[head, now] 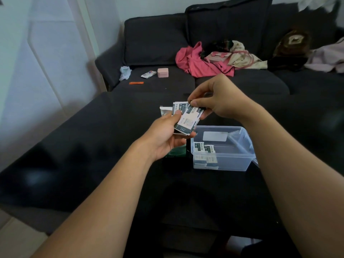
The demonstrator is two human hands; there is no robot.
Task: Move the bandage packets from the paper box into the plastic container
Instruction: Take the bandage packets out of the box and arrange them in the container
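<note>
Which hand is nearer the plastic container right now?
Left. The left hand holds packets just beside the plastic container at its left edge; the right hand pinches one packet higher up, behind it.

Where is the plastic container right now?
The plastic container sits on the dark table, below the right hand, with packets stacked at its left end.

Head-worn camera looks forward and down, close over the sofa (pixel 232 86).

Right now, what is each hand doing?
Left hand: holds a fan of packets.
Right hand: pinches the top packet of that fan.
</note>
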